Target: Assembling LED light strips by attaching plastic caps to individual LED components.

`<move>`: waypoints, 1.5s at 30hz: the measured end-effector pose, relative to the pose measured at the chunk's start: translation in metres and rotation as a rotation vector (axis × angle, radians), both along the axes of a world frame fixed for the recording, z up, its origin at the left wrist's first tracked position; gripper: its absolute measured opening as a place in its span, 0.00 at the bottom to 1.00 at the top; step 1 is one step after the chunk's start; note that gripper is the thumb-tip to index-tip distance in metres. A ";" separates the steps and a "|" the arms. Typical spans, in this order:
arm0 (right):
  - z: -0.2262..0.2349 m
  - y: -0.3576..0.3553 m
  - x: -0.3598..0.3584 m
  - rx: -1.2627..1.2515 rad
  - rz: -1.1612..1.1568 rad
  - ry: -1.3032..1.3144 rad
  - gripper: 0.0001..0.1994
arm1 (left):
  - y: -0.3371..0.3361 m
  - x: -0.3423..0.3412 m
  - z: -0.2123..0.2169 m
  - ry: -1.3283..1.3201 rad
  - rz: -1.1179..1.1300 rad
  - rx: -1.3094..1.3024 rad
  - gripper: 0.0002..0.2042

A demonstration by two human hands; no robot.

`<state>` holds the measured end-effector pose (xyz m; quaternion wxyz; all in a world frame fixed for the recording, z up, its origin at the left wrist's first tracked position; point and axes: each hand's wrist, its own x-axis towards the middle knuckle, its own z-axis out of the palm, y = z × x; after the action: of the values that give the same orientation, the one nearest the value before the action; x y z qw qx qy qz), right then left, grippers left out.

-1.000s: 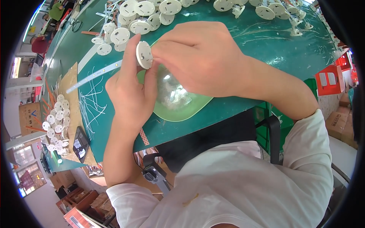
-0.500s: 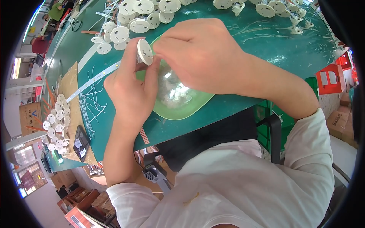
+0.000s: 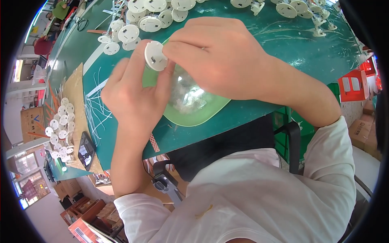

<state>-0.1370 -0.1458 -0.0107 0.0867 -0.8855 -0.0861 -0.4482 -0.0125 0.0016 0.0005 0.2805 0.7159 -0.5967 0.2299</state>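
My left hand (image 3: 135,91) pinches a white round slotted disc (image 3: 156,56) between thumb and fingers, its flat face tilted toward me. My right hand (image 3: 219,58) is closed in a pinch right at the disc's right edge; whatever its fingertips grip is hidden. Under both hands lies a green oval tray (image 3: 190,120) with a clear, shiny heap (image 3: 188,95) of small pieces that I cannot tell apart. A pale strip (image 3: 97,87) shows left of my left hand, its rest hidden behind the hand.
Several similar white discs (image 3: 150,24) are piled at the far side, and more (image 3: 63,121) sit on brown cardboard at the left. Thin white wires (image 3: 95,121) and a phone (image 3: 86,150) lie near them. A red box (image 3: 352,86) stands at the right.
My left hand has turned the disc so its face shows more fully. The strip's upper length is now covered by that hand. My right hand stays close to the disc.
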 end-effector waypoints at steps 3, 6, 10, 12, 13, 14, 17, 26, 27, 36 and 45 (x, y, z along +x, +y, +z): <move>-0.001 -0.002 0.002 -0.110 -0.012 -0.097 0.06 | 0.001 0.004 0.003 -0.081 0.111 -0.005 0.21; -0.001 -0.002 0.004 -0.118 0.013 -0.102 0.06 | -0.006 0.016 -0.003 -0.197 -0.032 -0.133 0.21; 0.000 -0.002 0.006 -0.082 0.000 -0.208 0.06 | -0.005 0.014 -0.010 -0.197 -0.120 -0.150 0.22; 0.001 -0.002 0.003 -0.090 -0.017 -0.179 0.06 | -0.004 0.013 -0.010 -0.183 -0.118 -0.148 0.22; 0.002 0.000 0.000 -0.063 0.007 -0.128 0.09 | -0.004 0.014 -0.011 -0.174 -0.119 -0.144 0.22; 0.004 0.002 -0.001 -0.035 0.030 -0.078 0.13 | -0.004 0.014 -0.011 -0.165 -0.119 -0.139 0.22; 0.006 0.003 -0.003 -0.030 0.012 -0.063 0.13 | -0.003 0.002 -0.004 -0.164 -0.052 -0.049 0.23; -0.005 0.015 0.002 0.043 0.041 -0.102 0.12 | 0.000 0.003 -0.008 -0.174 -0.101 -0.050 0.22; -0.004 0.011 0.002 0.038 0.041 -0.106 0.12 | 0.000 0.004 -0.006 -0.179 -0.101 -0.055 0.22; -0.002 0.003 0.003 0.196 0.092 -0.048 0.08 | -0.002 0.002 -0.001 0.026 -0.055 0.099 0.22; 0.008 -0.001 0.008 0.317 0.172 -0.127 0.08 | -0.003 0.018 0.020 -0.131 -0.101 0.030 0.21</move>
<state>-0.1292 -0.1467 -0.0024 0.2575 -0.8201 -0.0949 -0.5022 0.0059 -0.0016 0.0210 0.2413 0.6724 -0.6526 0.2525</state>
